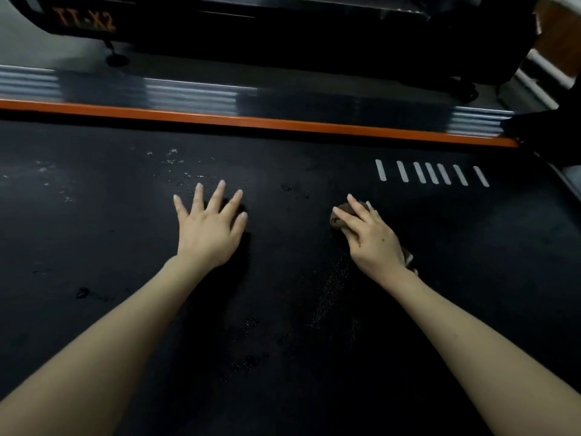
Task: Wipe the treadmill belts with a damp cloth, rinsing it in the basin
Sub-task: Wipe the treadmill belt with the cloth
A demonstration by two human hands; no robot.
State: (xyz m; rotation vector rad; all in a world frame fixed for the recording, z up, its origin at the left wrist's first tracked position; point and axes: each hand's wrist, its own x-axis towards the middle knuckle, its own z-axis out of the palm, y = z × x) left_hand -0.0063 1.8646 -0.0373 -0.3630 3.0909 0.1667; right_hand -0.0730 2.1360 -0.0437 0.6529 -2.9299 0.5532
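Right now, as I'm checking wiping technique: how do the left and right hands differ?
The left hand lies flat, fingers spread, holding nothing; the right hand holds a bunched brown cloth. The left hand is nearer the pale specks, the right hand nearer the white stripes. Both rest on the black belt.

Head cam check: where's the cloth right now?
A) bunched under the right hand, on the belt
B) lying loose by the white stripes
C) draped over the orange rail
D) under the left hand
A: the brown cloth sits bunched under the right hand, whose fingers curl over it on the treadmill belt. The left hand lies flat, fingers spread, holding nothing.
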